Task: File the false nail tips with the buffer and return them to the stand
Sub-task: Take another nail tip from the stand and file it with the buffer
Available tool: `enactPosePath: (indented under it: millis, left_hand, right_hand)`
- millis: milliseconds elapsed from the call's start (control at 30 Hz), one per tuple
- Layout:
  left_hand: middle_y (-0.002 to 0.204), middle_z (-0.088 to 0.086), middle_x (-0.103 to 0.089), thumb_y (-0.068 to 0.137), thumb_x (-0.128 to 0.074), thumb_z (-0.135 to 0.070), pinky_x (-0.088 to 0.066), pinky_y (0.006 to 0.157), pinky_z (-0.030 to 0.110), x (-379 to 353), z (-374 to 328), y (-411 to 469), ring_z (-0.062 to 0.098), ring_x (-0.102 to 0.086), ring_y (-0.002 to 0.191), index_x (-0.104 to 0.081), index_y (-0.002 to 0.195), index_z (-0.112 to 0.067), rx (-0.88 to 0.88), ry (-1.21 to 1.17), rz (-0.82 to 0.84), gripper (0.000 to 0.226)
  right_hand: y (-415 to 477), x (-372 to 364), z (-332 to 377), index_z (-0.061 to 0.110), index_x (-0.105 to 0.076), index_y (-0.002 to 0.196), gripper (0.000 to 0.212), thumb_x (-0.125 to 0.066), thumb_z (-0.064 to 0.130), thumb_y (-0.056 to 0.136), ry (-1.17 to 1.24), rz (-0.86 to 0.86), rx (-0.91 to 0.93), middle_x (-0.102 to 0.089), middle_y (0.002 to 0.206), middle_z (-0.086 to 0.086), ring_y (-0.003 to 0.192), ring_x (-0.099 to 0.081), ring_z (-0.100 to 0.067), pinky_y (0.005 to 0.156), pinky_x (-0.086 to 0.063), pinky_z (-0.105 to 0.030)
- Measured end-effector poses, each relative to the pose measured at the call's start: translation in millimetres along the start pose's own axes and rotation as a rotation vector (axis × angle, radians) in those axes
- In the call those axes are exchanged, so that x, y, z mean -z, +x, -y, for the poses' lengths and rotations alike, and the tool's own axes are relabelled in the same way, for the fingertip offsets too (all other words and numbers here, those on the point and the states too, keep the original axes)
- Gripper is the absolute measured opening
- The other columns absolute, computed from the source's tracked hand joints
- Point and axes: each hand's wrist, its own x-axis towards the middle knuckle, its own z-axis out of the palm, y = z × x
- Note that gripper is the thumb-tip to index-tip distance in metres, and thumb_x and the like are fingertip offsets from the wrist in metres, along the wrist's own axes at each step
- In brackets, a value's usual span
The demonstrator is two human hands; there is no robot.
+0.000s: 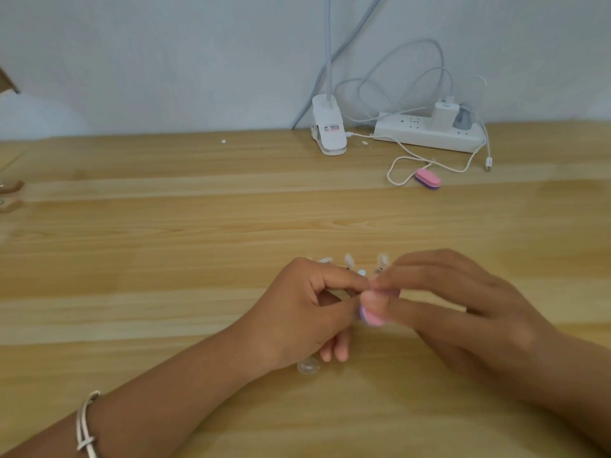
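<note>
Nearest, a clear piece [309,365] lies on the table [165,226] just below the left hand [297,312]. That hand's thumb and forefinger pinch a nail tip [362,273], mostly hidden and blurred. The right hand [446,302] pinches the pink buffer [373,316] against it, so filing looks under way. Just behind the fingers, the stand [380,264] holds other tips [349,261]; which are already filed cannot be told. The held one is not yet returned. Farther off lie a second buffer [427,179] and a power strip [429,135].
</note>
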Motion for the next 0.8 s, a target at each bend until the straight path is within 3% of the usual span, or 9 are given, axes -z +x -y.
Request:
enactPosePath:
  millis: [100, 200, 333, 433, 567, 733, 800]
  left_hand:
    - [0.061, 0.022, -0.066, 0.092, -0.063, -0.005, -0.047, 0.042, 0.022, 0.0, 0.0, 0.0, 0.025, -0.055, 0.042, -0.077, 0.092, -0.015, -0.006, -0.002, -0.003, 0.017]
    - [0.077, 0.032, -0.066, 0.090, -0.066, -0.008, -0.049, 0.042, 0.024, -1.0, 0.5, 1.5, 0.031, -0.058, 0.047, -0.077, 0.092, -0.011, 0.001, -0.043, -0.012, 0.011]
    - [0.064, 0.016, -0.068, 0.088, -0.066, 0.000, -0.050, 0.042, 0.023, -0.9, -0.8, 0.3, 0.023, -0.060, 0.045, -0.079, 0.086, -0.020, -0.023, -0.079, 0.029, 0.024]
    - [0.073, 0.021, -0.070, 0.085, -0.067, 0.004, -0.051, 0.042, 0.024, -1.3, -1.9, 1.4, 0.020, -0.061, 0.046, -0.078, 0.091, -0.011, -0.011, -0.109, -0.009, 0.019]
    - [0.081, 0.015, -0.072, 0.083, -0.068, 0.001, -0.052, 0.040, 0.025, -2.8, -1.7, 2.7, 0.019, -0.061, 0.044, -0.075, 0.096, 0.002, 0.023, -0.190, -0.060, 0.015]
    - [0.075, 0.002, -0.071, 0.085, -0.066, 0.003, -0.051, 0.041, 0.024, -3.1, -3.0, 0.2, 0.019, -0.062, 0.046, -0.078, 0.092, -0.013, -0.024, -0.150, -0.045, 0.021]
    - [0.076, 0.001, -0.070, 0.083, -0.069, -0.002, -0.052, 0.040, 0.025, -3.9, -3.0, 0.1, 0.020, -0.061, 0.045, -0.078, 0.094, -0.011, -0.025, -0.146, -0.071, 0.016]
  right_hand:
    - [-0.1, 3.3, -7.4, 0.002, -0.071, 0.117, 0.029, -0.047, 0.001, 0.101, -0.040, 0.061, 0.017, -0.068, 0.113, -0.016, 0.103, -0.063, -0.032, 0.093, -0.050, -0.033]
    - [2.7, 6.9, -16.8, 0.003, -0.069, 0.115, 0.031, -0.057, -0.009, 0.090, -0.088, 0.003, -0.086, -0.068, 0.108, -0.018, 0.096, -0.065, -0.034, 0.094, -0.046, -0.029]
    - [1.7, 0.1, 1.7, 0.009, -0.066, 0.122, 0.034, -0.060, -0.006, 0.092, -0.009, 0.000, -0.023, -0.069, 0.113, -0.013, 0.103, -0.065, -0.030, 0.094, -0.049, -0.031]
    - [1.2, 1.3, -2.1, 0.004, -0.071, 0.118, 0.025, -0.059, -0.001, 0.097, -0.051, 0.049, 0.043, -0.069, 0.113, -0.013, 0.104, -0.062, -0.030, 0.094, -0.049, -0.032]
    - [3.8, 7.4, -16.2, 0.004, -0.071, 0.115, 0.035, -0.058, -0.012, 0.086, -0.092, -0.024, -0.086, -0.068, 0.108, -0.017, 0.096, -0.063, -0.034, 0.096, -0.044, -0.029]
    - [1.3, -3.9, -0.1, 0.010, -0.066, 0.125, 0.038, -0.055, -0.007, 0.093, 0.033, -0.015, -0.033, -0.068, 0.114, -0.013, 0.103, -0.062, -0.030, 0.095, -0.048, -0.031]
    - [0.8, -1.5, -7.8, 0.008, -0.064, 0.122, 0.035, -0.057, -0.007, 0.092, 0.016, -0.011, -0.059, -0.067, 0.112, -0.015, 0.101, -0.063, -0.030, 0.095, -0.047, -0.030]
